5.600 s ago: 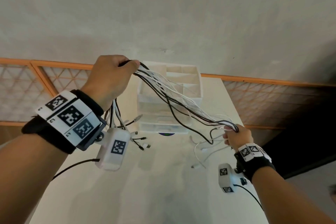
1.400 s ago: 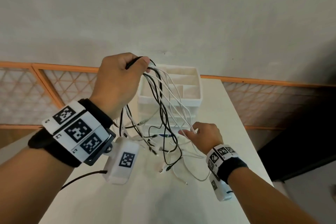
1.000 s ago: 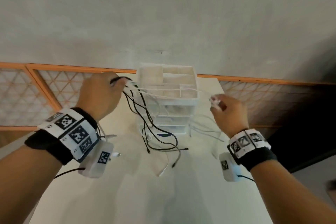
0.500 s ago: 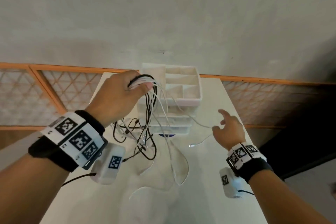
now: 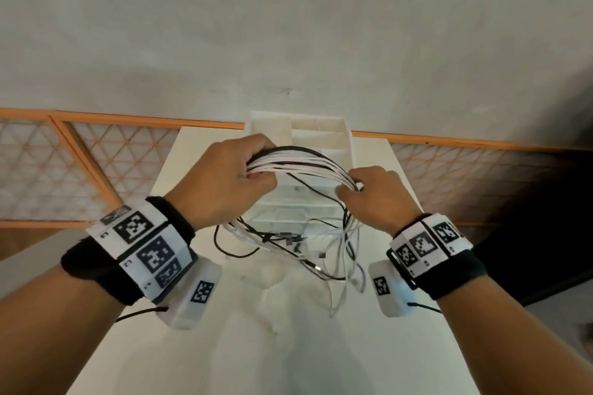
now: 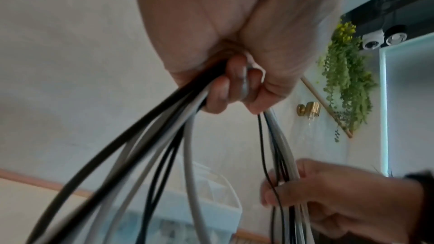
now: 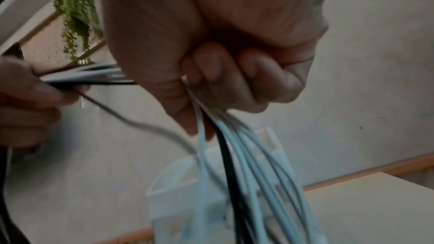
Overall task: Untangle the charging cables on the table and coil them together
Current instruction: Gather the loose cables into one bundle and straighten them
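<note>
Item: bundle of thin black and white charging cables [image 5: 301, 162], held in the air above the white worktop [image 5: 288, 346], in front of the white plastic drawer organiser [image 5: 321, 128].

Holding points: I have my left hand [image 5: 224, 183] clenched round one end of the gathered span, fingers curled over the strands; the left wrist view confirms cables leaving the fist on both sides. My right hand [image 5: 375, 196] grasps the same span at its other end, thumb and fingers closed on the strands. Neither hand is released.

Lie of the item: between the two hands the bundle arches in a shallow curve, its long axis running left to right across my view. The hands are near each other, roughly level, the left slightly higher.

Loose part: from under each hand the free lengths and plugs [image 5: 317, 266] hang down and trail onto the worktop, black and white strands crossing one another there. Whether they are knotted, I cannot tell.

Relation governing the next move, as I judge it: the slack lies directly below both hands, and more of it falls on the right-hand side. So the right hand looks the nearer one to drop down and bring up a further loop, while the left serves as the fixed anchor of the coil.

Risk noted: dangling plugs may snag on the organiser.
</note>
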The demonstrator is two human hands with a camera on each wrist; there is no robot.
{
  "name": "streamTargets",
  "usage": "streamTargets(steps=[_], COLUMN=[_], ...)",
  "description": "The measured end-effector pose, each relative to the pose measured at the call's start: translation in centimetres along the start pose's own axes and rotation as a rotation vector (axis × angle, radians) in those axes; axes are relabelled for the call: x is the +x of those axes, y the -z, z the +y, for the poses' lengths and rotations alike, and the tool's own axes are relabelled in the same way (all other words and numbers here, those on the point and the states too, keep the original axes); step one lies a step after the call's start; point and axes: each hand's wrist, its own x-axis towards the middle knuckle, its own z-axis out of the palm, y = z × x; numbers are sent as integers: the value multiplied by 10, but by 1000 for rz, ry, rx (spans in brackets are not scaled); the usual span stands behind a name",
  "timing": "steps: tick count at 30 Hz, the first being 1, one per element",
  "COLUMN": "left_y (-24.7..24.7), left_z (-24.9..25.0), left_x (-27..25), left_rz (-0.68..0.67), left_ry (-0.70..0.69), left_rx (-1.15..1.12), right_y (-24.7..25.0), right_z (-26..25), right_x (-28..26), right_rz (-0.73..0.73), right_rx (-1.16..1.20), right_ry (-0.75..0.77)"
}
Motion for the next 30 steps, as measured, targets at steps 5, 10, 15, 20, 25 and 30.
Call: streamTargets(steps=[5, 10, 15, 20, 25, 30], left_y=[-21, -25, -27, -22, -32, -39], left_z=[12, 16, -11, -70, -96, -81], left_x=[9, 10, 9, -3, -16, -2], left_rz=[-48, -77, -229, -249, -304, -279], left_ry=[-42, -104, 4, 226, 303, 348], left_rx=[-18, -49, 165, 218, 157, -107], right_y=[8, -14, -6, 27, 38, 61], right_z=[-28, -13, 22, 67, 86, 60], right_x=[-10, -4, 18, 35, 65, 82], right_rz=[-142, -39, 3, -2, 208, 462], right_rx=[67, 105, -39, 120, 403, 677], right_ry=[174, 58, -68, -320, -332, -190])
